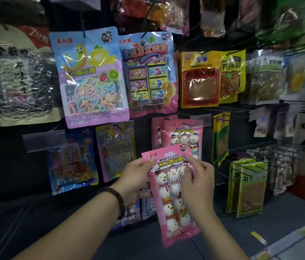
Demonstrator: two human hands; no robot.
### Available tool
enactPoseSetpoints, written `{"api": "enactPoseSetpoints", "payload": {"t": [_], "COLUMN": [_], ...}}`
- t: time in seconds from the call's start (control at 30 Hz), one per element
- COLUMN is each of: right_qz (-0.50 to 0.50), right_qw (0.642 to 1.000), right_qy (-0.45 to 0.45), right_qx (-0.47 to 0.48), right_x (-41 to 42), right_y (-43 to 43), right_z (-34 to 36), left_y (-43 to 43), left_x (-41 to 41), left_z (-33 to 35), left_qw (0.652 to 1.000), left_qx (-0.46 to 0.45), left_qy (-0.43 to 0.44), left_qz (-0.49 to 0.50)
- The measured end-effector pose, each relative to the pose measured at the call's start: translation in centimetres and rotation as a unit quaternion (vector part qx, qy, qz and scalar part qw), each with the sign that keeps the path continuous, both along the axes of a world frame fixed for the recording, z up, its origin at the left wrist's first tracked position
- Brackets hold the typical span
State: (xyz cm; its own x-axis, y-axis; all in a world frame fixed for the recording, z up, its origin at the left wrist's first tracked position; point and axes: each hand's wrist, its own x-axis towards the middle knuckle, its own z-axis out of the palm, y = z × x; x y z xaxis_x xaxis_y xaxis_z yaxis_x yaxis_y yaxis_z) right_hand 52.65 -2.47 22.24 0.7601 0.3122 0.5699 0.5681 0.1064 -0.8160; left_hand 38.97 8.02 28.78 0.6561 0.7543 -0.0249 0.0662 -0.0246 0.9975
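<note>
Head view. Pink snowman pack (pixel 168 196) held free before lower middle of rack (pixel 7 175), just below matching packs (pixel 182 136) hanging on hook. Left hand (pixel 134 177) pinches pack's upper left edge, thumb on front. Right hand (pixel 198 186) pinches upper right edge, fingers curled over film.

Risk: film glossy, likely slick; grip only near top, so lower end may swing and pack slip. Header could miss hook or tear.

Pack: long flat pouch, clear window, round white snowman sweets.
</note>
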Motion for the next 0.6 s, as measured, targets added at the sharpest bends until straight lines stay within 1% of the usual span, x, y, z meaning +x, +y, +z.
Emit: {"api": "enactPoseSetpoints", "payload": {"t": [0.07,0.13,0.2,0.4,0.6], "right_qz": [-0.020,-0.062,-0.089,-0.068,-0.041], "right_qw": [0.999,0.994,0.989,0.982,0.985], "right_qy": [-0.015,-0.059,-0.086,-0.129,-0.129], "right_qx": [-0.031,-0.067,-0.079,-0.119,-0.106], "right_x": [2.2,4.0,5.5,8.0,9.2], "right_y": [0.3,0.4,0.5,0.9,1.3], "right_z": [-0.1,-0.2,-0.1,-0.2,0.1], "left_y": [0.4,0.6,0.8,1.7,1.8], "left_x": [2.9,5.6,8.1,13.5,15.9], "left_z": [0.6,1.3,2.0,2.8,3.8], "left_qw": [1.000,1.000,0.999,0.996,0.995], "left_qx": [0.015,0.030,0.041,0.085,0.088], "left_qy": [0.008,0.005,0.000,0.003,-0.039], "left_qz": [-0.007,-0.004,0.003,0.015,0.031]}}
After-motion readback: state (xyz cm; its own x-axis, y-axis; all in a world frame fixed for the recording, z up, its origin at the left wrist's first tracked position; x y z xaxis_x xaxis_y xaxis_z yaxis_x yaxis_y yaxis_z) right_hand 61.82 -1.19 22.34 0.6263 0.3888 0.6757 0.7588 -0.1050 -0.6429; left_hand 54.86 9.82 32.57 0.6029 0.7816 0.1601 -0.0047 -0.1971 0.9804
